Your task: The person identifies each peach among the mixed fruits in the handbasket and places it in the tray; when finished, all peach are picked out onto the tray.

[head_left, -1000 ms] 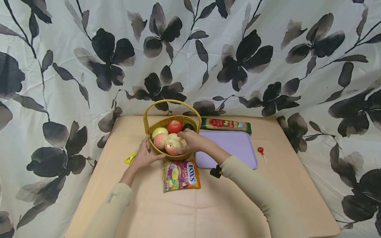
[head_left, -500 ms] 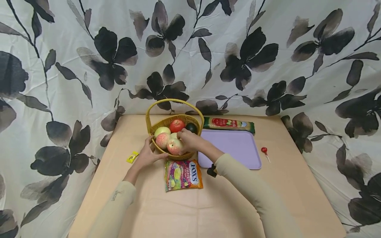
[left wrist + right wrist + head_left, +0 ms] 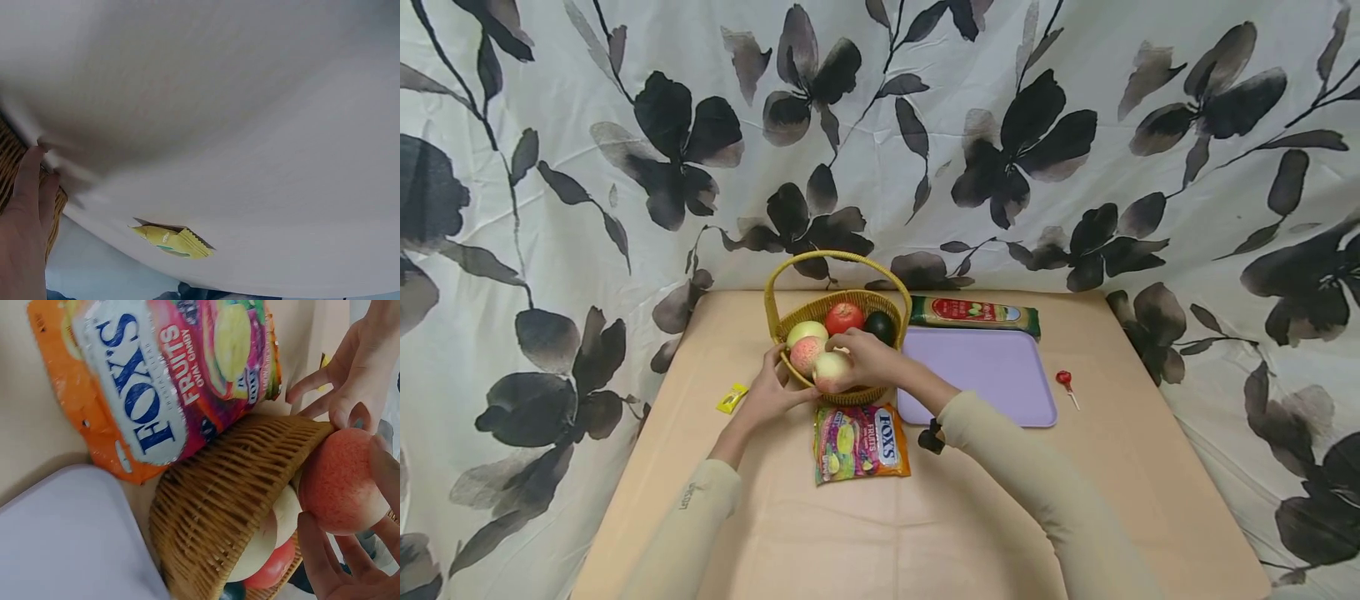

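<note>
Lifted since a second ago: pink apple (image 3: 831, 369), now above basket (image 3: 880, 302) rim in right hand (image 3: 867, 360) grip, fingers curled around it; left hand (image 3: 770, 392) pressing basket side, fingers straight. Risk: fruit slipping onto candy bag (image 3: 859, 442) if pinch loosens

Above basket: spanned by the arched woven handle (image 3: 837, 260) of the yellow wicker basket (image 3: 880, 303).
Near side: blocked by the orange candy bag (image 3: 859, 442).
Right: bordered by the flat lilac plastic tray (image 3: 992, 375).
Left: bare tabletop, passage left open beside the small yellow sachet (image 3: 731, 398).
</note>
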A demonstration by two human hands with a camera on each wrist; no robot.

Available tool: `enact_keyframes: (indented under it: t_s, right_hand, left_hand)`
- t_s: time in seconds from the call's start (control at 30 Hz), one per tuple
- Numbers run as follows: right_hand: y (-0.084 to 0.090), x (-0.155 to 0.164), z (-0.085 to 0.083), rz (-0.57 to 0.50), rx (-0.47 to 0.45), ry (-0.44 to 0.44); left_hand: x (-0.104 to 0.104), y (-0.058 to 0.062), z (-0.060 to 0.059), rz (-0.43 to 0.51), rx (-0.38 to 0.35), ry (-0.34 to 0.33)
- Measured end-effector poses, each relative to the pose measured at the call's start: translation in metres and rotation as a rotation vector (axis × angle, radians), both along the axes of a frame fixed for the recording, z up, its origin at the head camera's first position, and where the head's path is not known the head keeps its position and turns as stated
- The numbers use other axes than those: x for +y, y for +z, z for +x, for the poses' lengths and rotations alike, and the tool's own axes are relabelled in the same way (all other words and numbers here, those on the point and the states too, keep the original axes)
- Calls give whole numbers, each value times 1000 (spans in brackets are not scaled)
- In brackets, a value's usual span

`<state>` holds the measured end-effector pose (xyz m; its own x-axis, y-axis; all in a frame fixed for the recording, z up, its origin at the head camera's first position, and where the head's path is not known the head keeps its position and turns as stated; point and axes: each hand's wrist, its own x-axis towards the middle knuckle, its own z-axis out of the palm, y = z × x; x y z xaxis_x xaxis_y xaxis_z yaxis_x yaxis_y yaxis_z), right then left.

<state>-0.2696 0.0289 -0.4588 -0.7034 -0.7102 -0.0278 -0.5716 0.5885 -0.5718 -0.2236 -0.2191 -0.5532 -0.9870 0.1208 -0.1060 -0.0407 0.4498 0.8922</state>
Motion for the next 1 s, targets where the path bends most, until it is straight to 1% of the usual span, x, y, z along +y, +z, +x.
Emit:
enact_keyframes:
  t_s: [0.1, 0.2, 0.37, 0.6, 0.7, 0.83, 0.93, 1.0]
  right_hand:
    - [-1, -1, 0, -21, -4, -3]
    - [-3, -1, 1, -37, 12, -3]
    - [-4, 1, 4, -26, 29, -5]
    - [-2, 1, 7, -31, 25, 23]
    - [0, 2, 8, -32, 24, 25]
    - [7, 9, 7, -3, 40, 36]
    - [19, 19, 5, 41, 46, 44]
    - [31, 28, 2, 65, 30, 47]
  left_hand:
    - [0, -1, 0, -13, 4, 3]
    - [0, -2, 0, -5, -1, -1]
    - [0, -2, 1, 6, 12, -14]
    - [-1, -1, 0, -39, 16, -10]
    - [1, 0, 2, -50, 4, -1]
    - [3, 1, 4, -44, -8, 5]
    - [3, 2, 6, -33, -2, 3]
    - [3, 3, 6, -28, 4, 6]
